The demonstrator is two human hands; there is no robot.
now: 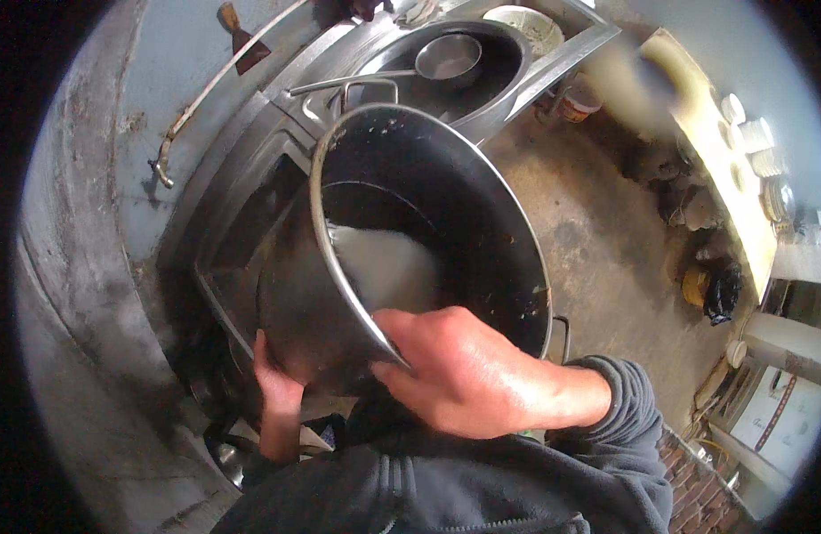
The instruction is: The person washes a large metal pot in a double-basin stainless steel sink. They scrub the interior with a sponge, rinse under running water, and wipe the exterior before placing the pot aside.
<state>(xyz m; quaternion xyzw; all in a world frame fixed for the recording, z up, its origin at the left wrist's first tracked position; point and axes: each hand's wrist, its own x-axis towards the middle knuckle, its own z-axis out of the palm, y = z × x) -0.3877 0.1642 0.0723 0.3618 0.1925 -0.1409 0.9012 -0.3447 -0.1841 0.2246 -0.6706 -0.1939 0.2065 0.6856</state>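
A large metal stockpot (450,180) is tilted on the edge of a metal sink unit, its mouth facing up and to the right. Cloudy liquid shows low inside it. My right hand (460,377) grips the near rim, thumb and fingers on either side of the wall. Lower down, my left hand (277,377) supports the outside of the pot near its base; its fingers are partly hidden by the pot. Beyond the rim, a long-handled metal ladle (448,57) lies across a second large round pot (520,50).
A wall pipe with a tap (163,175) runs at the upper left, beside a wooden-handled scraper (240,40). A pale basin (540,30) stands behind the second pot. On the right, a bright counter (724,180) holds stacked white bowls, with bags and a bucket (580,100) on the floor.
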